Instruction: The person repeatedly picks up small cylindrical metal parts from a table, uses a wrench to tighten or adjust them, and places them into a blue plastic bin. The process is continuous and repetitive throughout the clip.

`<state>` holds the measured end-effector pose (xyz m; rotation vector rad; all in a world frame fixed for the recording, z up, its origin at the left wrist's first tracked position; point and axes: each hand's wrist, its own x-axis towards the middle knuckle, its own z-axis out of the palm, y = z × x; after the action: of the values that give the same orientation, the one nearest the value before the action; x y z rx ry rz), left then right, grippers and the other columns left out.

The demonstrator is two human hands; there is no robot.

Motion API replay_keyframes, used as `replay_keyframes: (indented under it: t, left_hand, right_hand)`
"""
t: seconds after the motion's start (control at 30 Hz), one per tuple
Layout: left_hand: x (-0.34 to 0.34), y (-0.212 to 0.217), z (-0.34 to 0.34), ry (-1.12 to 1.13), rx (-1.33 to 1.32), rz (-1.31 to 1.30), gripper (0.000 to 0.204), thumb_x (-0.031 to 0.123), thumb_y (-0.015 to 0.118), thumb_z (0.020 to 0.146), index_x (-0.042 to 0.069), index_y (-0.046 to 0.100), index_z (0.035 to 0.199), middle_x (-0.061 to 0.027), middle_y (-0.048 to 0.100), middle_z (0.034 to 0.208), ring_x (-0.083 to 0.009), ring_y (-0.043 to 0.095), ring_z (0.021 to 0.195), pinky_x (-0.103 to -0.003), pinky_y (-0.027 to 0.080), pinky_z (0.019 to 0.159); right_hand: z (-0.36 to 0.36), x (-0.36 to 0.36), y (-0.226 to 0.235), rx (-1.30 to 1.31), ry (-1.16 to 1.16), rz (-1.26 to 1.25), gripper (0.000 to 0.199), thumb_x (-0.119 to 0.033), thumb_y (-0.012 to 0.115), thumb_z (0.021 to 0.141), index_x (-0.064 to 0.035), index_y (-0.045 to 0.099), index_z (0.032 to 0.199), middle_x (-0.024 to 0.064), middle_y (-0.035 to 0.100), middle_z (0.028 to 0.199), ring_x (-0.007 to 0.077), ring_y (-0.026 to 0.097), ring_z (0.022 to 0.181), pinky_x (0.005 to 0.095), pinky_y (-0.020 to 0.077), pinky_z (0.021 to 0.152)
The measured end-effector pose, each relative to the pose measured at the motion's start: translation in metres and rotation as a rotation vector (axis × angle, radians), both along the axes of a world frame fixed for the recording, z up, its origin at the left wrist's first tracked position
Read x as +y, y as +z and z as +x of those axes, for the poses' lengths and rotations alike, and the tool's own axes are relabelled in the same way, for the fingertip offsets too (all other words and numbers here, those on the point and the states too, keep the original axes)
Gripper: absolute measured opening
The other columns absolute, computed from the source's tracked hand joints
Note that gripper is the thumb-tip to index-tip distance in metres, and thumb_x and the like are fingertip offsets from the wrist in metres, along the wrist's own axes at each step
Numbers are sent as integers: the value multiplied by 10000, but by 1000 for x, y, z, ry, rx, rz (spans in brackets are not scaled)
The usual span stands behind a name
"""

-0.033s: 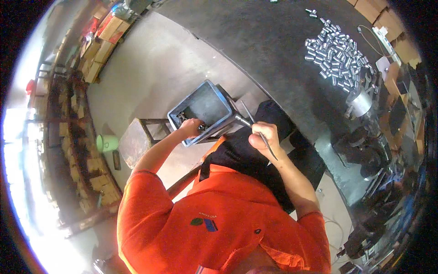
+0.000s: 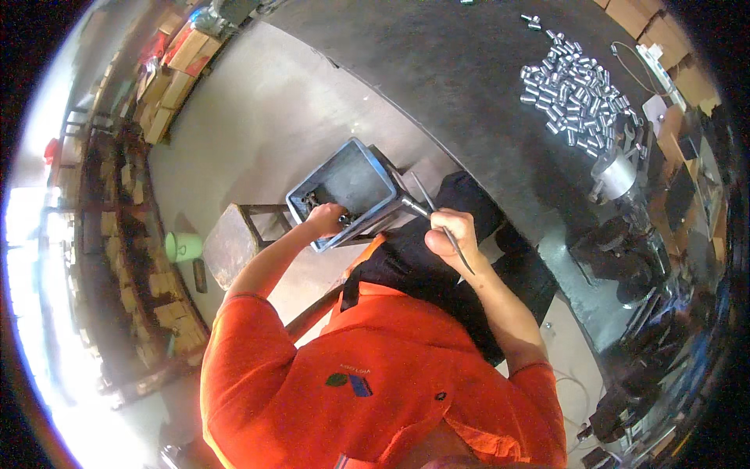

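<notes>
Nearest, both bare forearms reach forward from the short sleeves of an orange cloth shirt (image 2: 375, 344), elbows bent. The right hand (image 2: 453, 234) is held beside the left edge of the table, its grip closed in a fist round a metal tool (image 2: 416, 206); a thin dark bar crosses the fist slantwise, and a smooth, shiny, tube-like arm points toward the bin. The left hand (image 2: 328, 220) dips into the near end of the bin (image 2: 378, 167), knuckles up and fingers curled at small dark metal parts (image 2: 310, 200); whether its grip has closed on one I cannot tell. The bin is blue, rectangular and straight-walled, with a dull grey inside, and stands off the table's left edge, the parts gathered at its near-left end. Just left of it is a stool (image 2: 230, 246) with a worn, scuffed top, then a smooth pale-green mug (image 2: 184, 246). The table (image 2: 437, 78) has a dark, matt, smudged surface. Along its right edge sits a thick, round metal fixture (image 2: 616, 176); beyond that, toward the far right corner, short, glossy silver cylinders (image 2: 574, 98) lie in a loose heap near brown cartons (image 2: 668, 43).
</notes>
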<state>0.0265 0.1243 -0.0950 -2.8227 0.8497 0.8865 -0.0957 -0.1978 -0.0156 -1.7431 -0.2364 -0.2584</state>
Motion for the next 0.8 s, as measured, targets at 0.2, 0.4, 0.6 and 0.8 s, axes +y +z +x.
replay_keyframes:
  t: [0.2, 0.4, 0.6, 0.8]
  left_hand:
    - [0, 12, 13, 181, 37, -294, 198, 189, 617, 807, 43, 649, 938, -165, 649, 719, -277, 638, 679, -379, 508, 623]
    - [-77, 109, -2, 465, 471, -927, 216, 69, 555, 900, -36, 549, 1089, -117, 659, 838, -195, 654, 790, -326, 510, 730]
    - [-118, 135, -21, 895, 1002, -1347, 321, 260, 515, 943, -42, 533, 1053, -169, 632, 721, -277, 634, 626, -388, 525, 740]
    - [-128, 124, -29, 1111, 1022, -1281, 452, 442, 430, 953, 5, 546, 963, -67, 468, 480, -204, 436, 396, -349, 457, 642]
  right_hand:
    - [-2, 0, 0, 17, 13, 50, 227, -44, 615, 658, -38, 397, 596, 67, 351, 548, 178, 373, 471, 314, 293, 451]
    - [-2, -1, 3, -4, 51, 46, 256, -86, 657, 663, -34, 410, 619, 76, 371, 575, 184, 384, 477, 323, 295, 456]
    - [-2, -5, 12, 14, -2, 71, 275, -146, 609, 660, -27, 374, 583, 72, 326, 564, 177, 362, 476, 326, 272, 454]
    - [-2, -5, 10, 1, -15, 85, 288, -176, 613, 666, -26, 383, 581, 79, 342, 558, 196, 375, 468, 334, 278, 452]
